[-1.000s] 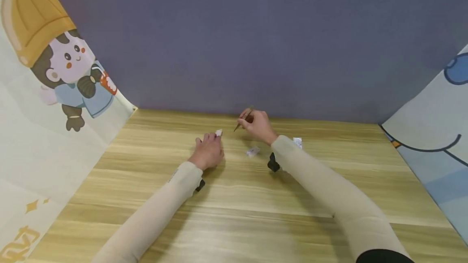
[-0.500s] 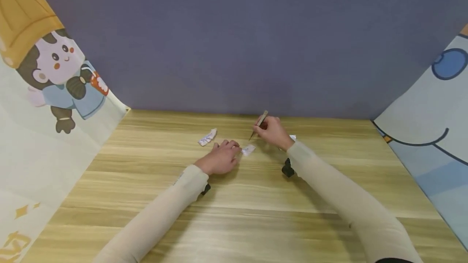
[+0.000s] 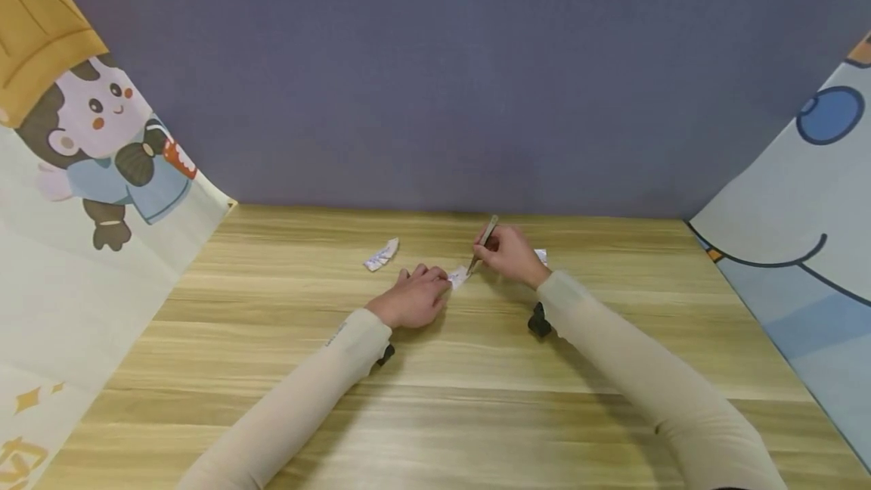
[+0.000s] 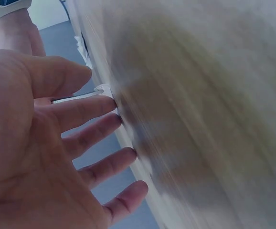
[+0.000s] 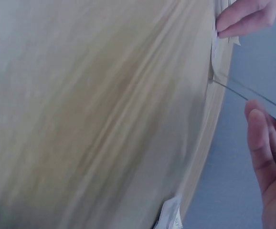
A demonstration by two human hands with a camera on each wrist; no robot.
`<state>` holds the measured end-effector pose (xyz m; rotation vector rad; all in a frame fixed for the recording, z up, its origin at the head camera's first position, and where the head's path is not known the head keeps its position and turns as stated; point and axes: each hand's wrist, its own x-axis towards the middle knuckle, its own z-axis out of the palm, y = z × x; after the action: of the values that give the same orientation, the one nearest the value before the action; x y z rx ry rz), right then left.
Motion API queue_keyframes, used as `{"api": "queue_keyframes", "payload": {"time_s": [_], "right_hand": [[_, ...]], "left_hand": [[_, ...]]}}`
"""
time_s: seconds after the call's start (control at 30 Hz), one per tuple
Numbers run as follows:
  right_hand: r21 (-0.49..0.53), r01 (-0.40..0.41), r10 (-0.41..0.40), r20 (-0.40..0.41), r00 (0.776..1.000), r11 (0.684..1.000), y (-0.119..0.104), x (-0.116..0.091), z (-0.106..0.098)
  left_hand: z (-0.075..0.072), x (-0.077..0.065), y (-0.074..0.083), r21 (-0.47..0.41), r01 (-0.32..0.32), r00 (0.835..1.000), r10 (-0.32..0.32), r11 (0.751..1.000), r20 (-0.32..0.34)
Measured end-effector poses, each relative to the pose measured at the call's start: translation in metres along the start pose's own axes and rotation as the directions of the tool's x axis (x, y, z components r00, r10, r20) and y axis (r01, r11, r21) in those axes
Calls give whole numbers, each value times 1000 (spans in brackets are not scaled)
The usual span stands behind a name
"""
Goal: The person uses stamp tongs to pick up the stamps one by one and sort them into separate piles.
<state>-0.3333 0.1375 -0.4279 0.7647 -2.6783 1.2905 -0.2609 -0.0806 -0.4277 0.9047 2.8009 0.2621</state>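
A pair of tweezers [image 3: 488, 233] is pinched between the thumb and fingers of my right hand [image 3: 512, 255]. Their tips meet the right end of the middle white printed paper piece [image 3: 458, 277]; in the right wrist view the two prongs of the tweezers [image 5: 231, 91] stand apart, at the paper's raised end. My left hand [image 3: 415, 299] rests fingertips down at that paper's left end, partly covering it. Seen from the left wrist, the fingers [image 4: 100, 126] are spread and fairly straight. A second paper piece [image 3: 381, 255], creased, lies beyond the left hand.
Another paper piece [image 3: 540, 255] lies behind the right wrist, mostly hidden. The wood-grain table [image 3: 435, 399] ends at a dark blue-grey backdrop [image 3: 435, 82]. Printed cartoon panels stand at both sides.
My left hand has left the left paper piece and moved right to the middle one. The right hand has moved right and down, bringing the tweezers to that paper's right end.
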Motion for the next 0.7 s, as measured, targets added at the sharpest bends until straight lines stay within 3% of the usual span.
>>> {"api": "queue_keyframes", "payload": {"time_s": [0.2, 0.47, 0.7], "right_hand": [[-19, 42, -42, -9, 999, 999, -4, 0, 0], [61, 16, -17, 12, 1000, 998, -15, 0, -4], [52, 177, -172, -80, 982, 983, -23, 8, -3]], "left_hand": [[0, 1, 1, -1, 4, 1000, -4, 1000, 0], [-1, 1, -3, 3, 26, 997, -25, 1000, -74], [-10, -3, -11, -21, 76, 988, -78, 997, -130]]}}
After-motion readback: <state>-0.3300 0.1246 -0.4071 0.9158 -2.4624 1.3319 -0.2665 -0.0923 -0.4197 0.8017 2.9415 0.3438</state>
